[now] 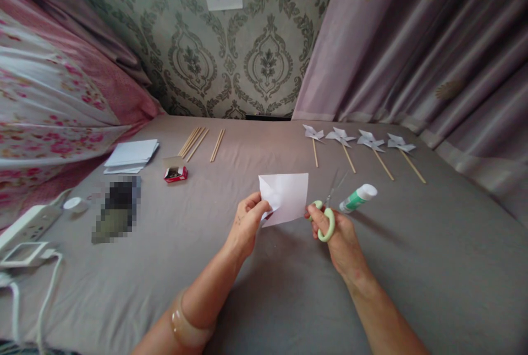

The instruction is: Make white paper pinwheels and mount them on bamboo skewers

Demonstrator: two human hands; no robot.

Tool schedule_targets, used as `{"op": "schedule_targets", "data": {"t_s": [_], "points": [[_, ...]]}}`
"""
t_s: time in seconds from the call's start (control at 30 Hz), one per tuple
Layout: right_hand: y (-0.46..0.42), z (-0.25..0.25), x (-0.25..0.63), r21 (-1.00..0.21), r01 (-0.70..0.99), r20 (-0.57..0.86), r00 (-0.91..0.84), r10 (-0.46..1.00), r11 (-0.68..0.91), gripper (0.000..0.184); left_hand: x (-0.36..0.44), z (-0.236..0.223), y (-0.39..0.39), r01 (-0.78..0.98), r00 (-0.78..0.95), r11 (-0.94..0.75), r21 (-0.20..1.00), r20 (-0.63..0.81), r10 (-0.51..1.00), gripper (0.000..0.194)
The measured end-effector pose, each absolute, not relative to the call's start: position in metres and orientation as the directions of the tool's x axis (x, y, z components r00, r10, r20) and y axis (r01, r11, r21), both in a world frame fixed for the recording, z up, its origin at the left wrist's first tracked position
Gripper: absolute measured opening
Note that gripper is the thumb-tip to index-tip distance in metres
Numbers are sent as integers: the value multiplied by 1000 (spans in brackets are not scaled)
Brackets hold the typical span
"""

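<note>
Pinched in my left hand (246,224) is a square sheet of white paper (289,195), raised above the grey cloth, its left side bent up under my thumb. My right hand (340,237) grips scissors (325,204) with pale green handles, their blades pointing up and away, apart from the paper. The right fingertips are close to the sheet's right edge; whether they touch it I cannot tell. Just beyond my right hand stands a green and white glue stick (358,198), capped in white.
Several paper pinwheels (340,136) on sticks lie at the back right. Back left are wooden sticks (192,142), a small red box (175,173) and stacked white paper (131,156). A power strip (31,228) with cables lies at the left edge, near a white round cap (75,205).
</note>
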State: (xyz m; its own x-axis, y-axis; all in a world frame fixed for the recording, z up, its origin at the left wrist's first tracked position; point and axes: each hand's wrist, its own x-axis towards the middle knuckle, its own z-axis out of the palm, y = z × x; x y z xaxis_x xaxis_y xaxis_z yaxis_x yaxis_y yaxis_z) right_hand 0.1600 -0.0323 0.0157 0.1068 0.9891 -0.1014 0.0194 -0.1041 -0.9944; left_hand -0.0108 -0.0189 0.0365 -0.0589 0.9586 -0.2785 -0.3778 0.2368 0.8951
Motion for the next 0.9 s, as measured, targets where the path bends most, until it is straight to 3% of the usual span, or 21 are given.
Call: {"op": "schedule_targets", "data": {"t_s": [0.37, 0.57, 0.9], "points": [[-34, 18, 157, -991, -36, -128, 92, 988, -125, 40, -14, 30, -18, -438, -50, 282, 853, -337, 940, 10], [-34, 13, 154, -991, -130, -45, 214, 976, -17, 36, -11, 33, -17, -551, 19, 270, 790, -312, 950, 25], [-34, 13, 152, -982, -168, 31, 323, 946, 90, 30, 9, 23, -28, -440, 123, 337, 833, -316, 941, 23]]}}
